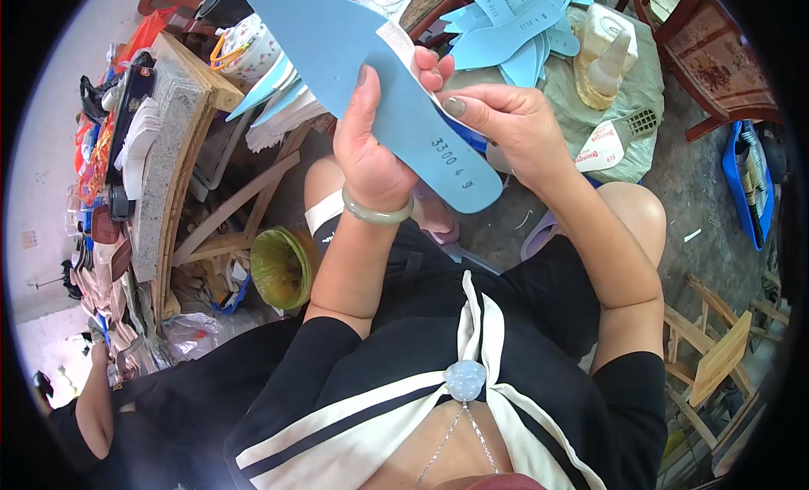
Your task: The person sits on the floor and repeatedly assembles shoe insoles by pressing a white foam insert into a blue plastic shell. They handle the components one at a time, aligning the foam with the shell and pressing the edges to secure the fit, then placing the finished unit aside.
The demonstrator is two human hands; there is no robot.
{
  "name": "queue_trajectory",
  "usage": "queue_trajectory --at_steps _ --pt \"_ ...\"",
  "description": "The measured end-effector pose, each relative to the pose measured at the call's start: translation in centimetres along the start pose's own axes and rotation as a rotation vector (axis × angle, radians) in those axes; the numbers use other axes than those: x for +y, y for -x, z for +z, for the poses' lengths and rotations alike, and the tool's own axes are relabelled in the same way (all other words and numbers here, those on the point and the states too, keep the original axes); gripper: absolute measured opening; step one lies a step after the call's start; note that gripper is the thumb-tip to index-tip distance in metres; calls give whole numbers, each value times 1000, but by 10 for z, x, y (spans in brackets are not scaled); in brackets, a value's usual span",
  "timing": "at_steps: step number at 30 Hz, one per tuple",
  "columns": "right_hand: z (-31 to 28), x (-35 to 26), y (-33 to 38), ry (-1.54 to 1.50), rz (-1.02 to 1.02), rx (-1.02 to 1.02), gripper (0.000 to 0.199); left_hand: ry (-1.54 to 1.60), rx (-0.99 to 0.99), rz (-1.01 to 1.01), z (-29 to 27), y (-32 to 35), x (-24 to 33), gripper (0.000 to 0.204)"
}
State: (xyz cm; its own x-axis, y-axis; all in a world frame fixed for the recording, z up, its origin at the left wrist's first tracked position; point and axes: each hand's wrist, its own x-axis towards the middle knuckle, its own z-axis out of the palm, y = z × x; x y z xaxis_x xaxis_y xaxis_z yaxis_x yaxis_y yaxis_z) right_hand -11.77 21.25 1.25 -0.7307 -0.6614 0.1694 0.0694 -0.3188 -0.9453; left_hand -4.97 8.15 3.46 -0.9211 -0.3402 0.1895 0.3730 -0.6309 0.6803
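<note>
In front of me a light-blue shoe insole (pixel 451 171) with dark printing is held up at a slant. My left hand (pixel 375 157) grips it, the thumb flat on its face and the fingers behind its far edge. My right hand (pixel 518 128) pinches at the insole's right edge, thumb against the fingers. A narrow white strip (pixel 396 43) lies along that edge, running toward the right fingertips. What is behind the insole is hidden.
Beyond my hands lie a pile of blue insoles (pixel 514 39), a translucent bottle (pixel 608 64) and a white insole piece (pixel 600 150). A bench (pixel 164 187) and yellow-green lined bin (pixel 282 267) stand left. A blue tray (pixel 756 199) and wooden stool (pixel 722 359) are right. Another person's arm (pixel 94 406) shows far left.
</note>
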Motion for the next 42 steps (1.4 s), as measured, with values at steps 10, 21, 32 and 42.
queue_trajectory --at_steps 10,21,32,42 --pt "6 4 4 415 -193 5 22 -162 -149 87 -17 1 -4 38" --pt "-17 2 -11 114 95 -8 20 -175 -10 -293 -14 -4 -17 39" --pt "-37 8 -24 215 -44 59 26 -57 -390 -420 -39 9 -7 89" --pt "-32 14 -4 198 157 -294 47 -206 52 -109 -29 12 0 41"
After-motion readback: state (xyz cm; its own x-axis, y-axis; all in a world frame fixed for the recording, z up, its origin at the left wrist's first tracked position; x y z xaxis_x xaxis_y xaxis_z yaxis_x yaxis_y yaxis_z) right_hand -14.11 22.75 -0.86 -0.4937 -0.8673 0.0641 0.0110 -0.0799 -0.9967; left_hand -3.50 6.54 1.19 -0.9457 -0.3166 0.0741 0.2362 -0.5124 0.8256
